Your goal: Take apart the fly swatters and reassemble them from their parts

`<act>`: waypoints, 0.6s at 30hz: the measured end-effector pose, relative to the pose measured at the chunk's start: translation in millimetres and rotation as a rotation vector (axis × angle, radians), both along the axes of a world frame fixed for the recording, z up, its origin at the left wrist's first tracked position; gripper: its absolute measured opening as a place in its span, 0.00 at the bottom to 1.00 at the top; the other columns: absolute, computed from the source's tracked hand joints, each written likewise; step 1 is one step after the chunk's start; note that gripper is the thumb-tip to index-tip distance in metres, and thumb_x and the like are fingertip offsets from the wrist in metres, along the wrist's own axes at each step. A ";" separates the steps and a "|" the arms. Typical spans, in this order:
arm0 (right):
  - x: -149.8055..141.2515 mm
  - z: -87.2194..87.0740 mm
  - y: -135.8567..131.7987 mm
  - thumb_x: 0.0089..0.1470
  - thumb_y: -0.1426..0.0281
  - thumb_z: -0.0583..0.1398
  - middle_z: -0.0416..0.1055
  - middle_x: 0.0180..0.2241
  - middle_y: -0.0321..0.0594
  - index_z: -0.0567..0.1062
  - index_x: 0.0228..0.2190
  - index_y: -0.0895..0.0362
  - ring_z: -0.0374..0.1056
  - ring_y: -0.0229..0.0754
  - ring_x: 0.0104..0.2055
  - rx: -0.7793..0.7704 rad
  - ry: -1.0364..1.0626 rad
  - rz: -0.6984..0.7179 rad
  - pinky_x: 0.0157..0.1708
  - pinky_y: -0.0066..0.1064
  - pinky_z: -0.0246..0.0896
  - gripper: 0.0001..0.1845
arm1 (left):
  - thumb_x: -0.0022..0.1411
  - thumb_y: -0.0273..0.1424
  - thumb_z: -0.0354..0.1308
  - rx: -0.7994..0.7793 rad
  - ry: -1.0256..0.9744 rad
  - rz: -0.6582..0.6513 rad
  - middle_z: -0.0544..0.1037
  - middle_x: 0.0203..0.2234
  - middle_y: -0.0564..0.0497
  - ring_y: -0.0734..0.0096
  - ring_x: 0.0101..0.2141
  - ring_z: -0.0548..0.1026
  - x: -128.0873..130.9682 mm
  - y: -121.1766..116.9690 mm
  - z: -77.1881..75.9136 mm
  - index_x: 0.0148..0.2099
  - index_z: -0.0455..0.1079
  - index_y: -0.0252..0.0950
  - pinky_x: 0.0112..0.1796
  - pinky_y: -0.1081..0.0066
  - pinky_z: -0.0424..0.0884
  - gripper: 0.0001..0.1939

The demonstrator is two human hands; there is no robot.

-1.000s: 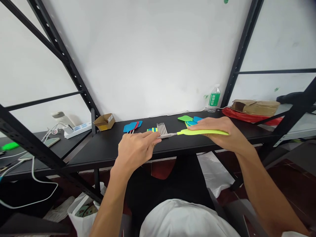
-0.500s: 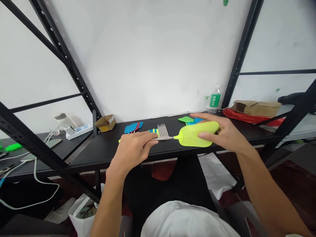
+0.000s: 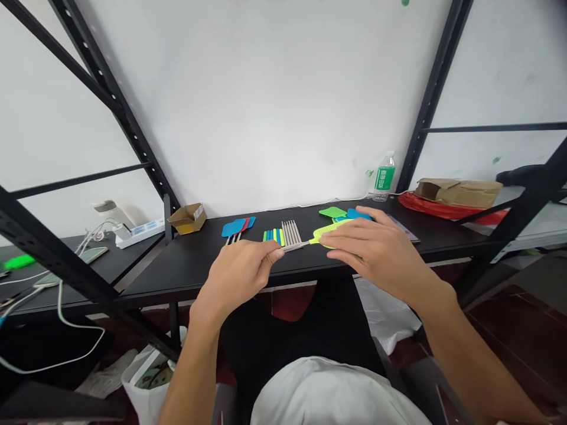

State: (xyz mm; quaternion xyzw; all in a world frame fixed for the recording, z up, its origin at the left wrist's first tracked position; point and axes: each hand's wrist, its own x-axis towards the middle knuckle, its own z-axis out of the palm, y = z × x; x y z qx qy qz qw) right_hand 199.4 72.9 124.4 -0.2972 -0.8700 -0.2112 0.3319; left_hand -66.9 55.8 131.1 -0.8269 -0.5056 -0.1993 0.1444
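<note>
My left hand [image 3: 243, 268] is closed on the thin metal rod of a yellow-green fly swatter [image 3: 333, 228], held level above the desk's front. My right hand [image 3: 376, 245] grips the swatter's perforated head, with its fingers across it and the thumb below, so most of the head is hidden. Behind the rod lie several metal rods [image 3: 291, 232] side by side. Beside them is a row of green, blue and yellow handles [image 3: 274, 236]. To the left are blue and red swatters [image 3: 236, 226] with metal stems. Green and blue swatter heads [image 3: 333, 212] lie beyond my right hand.
A small open cardboard box [image 3: 188, 219] sits at the desk's [image 3: 177, 268] back left. A water bottle [image 3: 384, 177] stands at the back right, near a cardboard piece on red plastic [image 3: 452, 203]. Black metal posts [image 3: 432, 88] flank the desk. A power strip [image 3: 140, 232] lies left.
My right hand has turned and moved left over the swatter's head, now covering most of it. My left hand keeps its grip on the rod.
</note>
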 end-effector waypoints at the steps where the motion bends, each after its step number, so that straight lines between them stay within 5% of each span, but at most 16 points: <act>1: 0.4 -1.9 2.5 0.63 0.70 0.58 0.80 0.44 0.35 0.79 0.44 0.48 0.73 0.46 0.46 0.003 0.006 -0.020 0.54 0.44 0.60 0.12 | 0.73 0.39 0.43 0.010 0.011 0.000 0.69 0.18 0.53 0.68 0.21 0.68 2.9 0.5 -1.6 0.31 0.69 0.41 0.24 0.70 0.50 0.20; 5: 3.6 -4.9 3.6 0.64 0.72 0.55 0.80 0.36 0.39 0.81 0.37 0.52 0.74 0.44 0.39 -0.002 0.021 -0.110 0.37 0.34 0.62 0.14 | 0.72 0.40 0.45 0.033 0.024 0.002 0.72 0.19 0.52 0.66 0.23 0.71 17.3 1.8 -7.9 0.31 0.70 0.41 0.25 0.70 0.49 0.20; 10: 7.5 -3.3 1.0 0.64 0.72 0.53 0.79 0.32 0.39 0.81 0.36 0.52 0.74 0.43 0.35 -0.076 0.018 -0.112 0.30 0.32 0.58 0.15 | 0.72 0.40 0.46 0.075 0.028 -0.005 0.76 0.23 0.51 0.67 0.24 0.72 28.9 -3.9 -8.5 0.36 0.75 0.43 0.25 0.70 0.51 0.18; 14: 10.9 -2.5 5.3 0.63 0.72 0.53 0.79 0.33 0.37 0.81 0.36 0.51 0.73 0.42 0.35 -0.198 -0.044 -0.029 0.33 0.33 0.62 0.16 | 0.71 0.38 0.48 0.106 0.051 -0.053 0.76 0.23 0.51 0.66 0.26 0.74 30.7 -5.1 -8.9 0.37 0.77 0.44 0.25 0.69 0.51 0.17; 18: 8.8 -0.5 3.7 0.62 0.67 0.57 0.78 0.42 0.40 0.79 0.42 0.52 0.72 0.47 0.44 -0.207 -0.031 -0.011 0.47 0.41 0.65 0.11 | 0.71 0.37 0.47 0.064 -0.001 -0.107 0.77 0.24 0.51 0.66 0.27 0.75 25.2 0.5 -9.8 0.39 0.77 0.43 0.25 0.70 0.52 0.17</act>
